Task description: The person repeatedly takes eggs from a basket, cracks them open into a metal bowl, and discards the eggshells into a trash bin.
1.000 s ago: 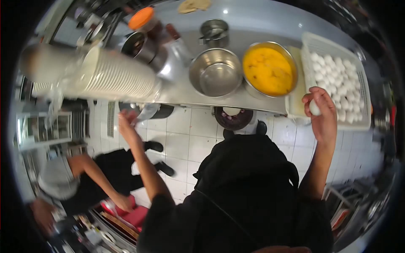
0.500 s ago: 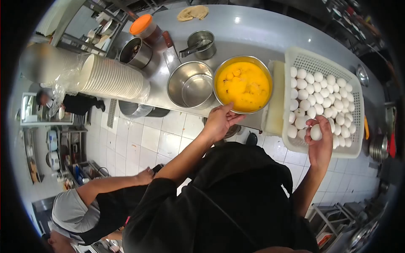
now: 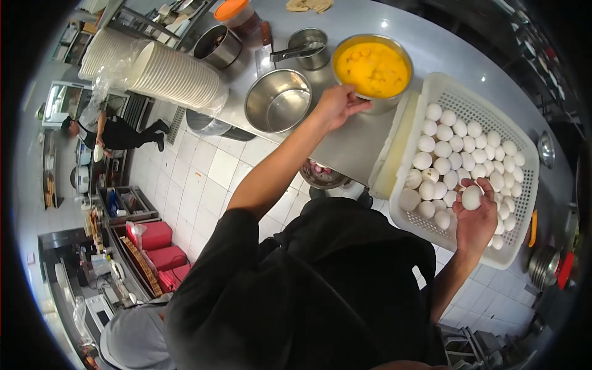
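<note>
A metal bowl (image 3: 372, 66) of cracked eggs, full of yellow yolks, stands on the counter. My left hand (image 3: 341, 106) is at its near rim, the thumb side at the edge and the other fingers along the outside wall. On the right, my right hand (image 3: 476, 223) is closed around a white egg (image 3: 472, 198), palm turned up, over the near part of a white perforated crate (image 3: 407, 213). Many white eggs (image 3: 442, 149) lie in that crate. Left of the bowl sits an empty metal pot (image 3: 279, 100).
Behind the pot are a wood-handled scraper (image 3: 266, 49), a small pot (image 3: 309, 48) with a utensil, and an orange-lidded tub (image 3: 237, 15). Stacked white containers (image 3: 179, 74) stand left. A pale slab (image 3: 398, 139) lies beside the crate. Two other people are at the left.
The bowl of eggs has moved back from the counter's front edge, with my left hand at its rim. My right hand still holds the egg. The view has turned.
</note>
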The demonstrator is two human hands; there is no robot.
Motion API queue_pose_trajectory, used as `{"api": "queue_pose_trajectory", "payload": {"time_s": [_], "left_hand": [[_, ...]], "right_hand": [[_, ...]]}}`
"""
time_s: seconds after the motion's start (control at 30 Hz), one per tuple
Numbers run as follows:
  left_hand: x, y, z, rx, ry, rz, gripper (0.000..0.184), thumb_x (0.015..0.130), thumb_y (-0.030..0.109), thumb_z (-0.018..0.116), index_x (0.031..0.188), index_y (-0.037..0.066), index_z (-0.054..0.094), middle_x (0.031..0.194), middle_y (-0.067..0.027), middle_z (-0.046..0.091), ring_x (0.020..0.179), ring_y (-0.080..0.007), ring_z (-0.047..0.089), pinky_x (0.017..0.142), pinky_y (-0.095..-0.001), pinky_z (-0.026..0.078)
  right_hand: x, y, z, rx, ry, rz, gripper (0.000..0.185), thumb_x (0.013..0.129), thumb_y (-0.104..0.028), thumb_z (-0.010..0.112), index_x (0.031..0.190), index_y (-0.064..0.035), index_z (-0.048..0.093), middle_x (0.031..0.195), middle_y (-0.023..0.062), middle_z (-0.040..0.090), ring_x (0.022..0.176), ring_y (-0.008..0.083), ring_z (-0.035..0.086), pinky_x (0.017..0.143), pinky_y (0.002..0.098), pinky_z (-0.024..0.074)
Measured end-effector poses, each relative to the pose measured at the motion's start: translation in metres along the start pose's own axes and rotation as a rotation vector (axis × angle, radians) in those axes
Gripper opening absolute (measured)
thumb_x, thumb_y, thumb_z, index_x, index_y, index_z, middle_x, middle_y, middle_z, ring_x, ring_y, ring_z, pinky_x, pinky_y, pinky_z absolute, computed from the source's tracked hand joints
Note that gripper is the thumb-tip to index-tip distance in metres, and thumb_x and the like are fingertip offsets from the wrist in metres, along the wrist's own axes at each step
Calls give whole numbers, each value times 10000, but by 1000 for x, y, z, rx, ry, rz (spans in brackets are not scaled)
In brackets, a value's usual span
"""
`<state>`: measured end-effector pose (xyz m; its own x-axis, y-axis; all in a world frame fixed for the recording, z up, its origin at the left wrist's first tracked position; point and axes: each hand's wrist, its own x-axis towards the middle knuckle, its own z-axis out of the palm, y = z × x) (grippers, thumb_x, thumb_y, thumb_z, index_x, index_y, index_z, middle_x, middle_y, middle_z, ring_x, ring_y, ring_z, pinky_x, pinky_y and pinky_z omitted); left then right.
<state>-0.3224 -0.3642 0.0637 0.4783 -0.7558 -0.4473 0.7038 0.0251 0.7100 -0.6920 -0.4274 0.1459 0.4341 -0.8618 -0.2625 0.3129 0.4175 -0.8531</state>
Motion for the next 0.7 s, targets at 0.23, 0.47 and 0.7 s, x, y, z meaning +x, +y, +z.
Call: {"api": "queue_pose_trajectory", "payload": {"time_s": [0.23, 0.47, 0.7], "left_hand": [[52, 20, 23, 96, -14, -15, 178, 979, 93, 470, 866, -43, 447, 865, -108, 466, 956, -429, 644, 898, -435, 602], [-4, 46, -2, 1157, -67, 345, 455, 841, 369, 742, 1041, -21, 619, 942, -193, 634, 922, -328, 653, 753, -423, 548], [-107, 51, -96, 1734, 128, 875, 322, 732, 190, 804, 944, 10, 641, 966, -180, 615, 844, -371, 612, 768, -460, 490]], "right_hand": [[-4, 7, 7, 14, 82, -32, 357, 925, -196, 503, 1223, -3, 470, 1089, 174, 599, 805, 186, 573, 692, 305, 457], [-7, 24, 33, 2, 161, -101, 343, 1007, -271, 526, 1244, -27, 487, 1020, 114, 623, 777, 132, 557, 644, 239, 428], [-24, 45, 54, 223, 319, -197, 402, 965, -249, 557, 1294, -28, 483, 1031, 122, 643, 774, 139, 567, 697, 254, 473]]}}
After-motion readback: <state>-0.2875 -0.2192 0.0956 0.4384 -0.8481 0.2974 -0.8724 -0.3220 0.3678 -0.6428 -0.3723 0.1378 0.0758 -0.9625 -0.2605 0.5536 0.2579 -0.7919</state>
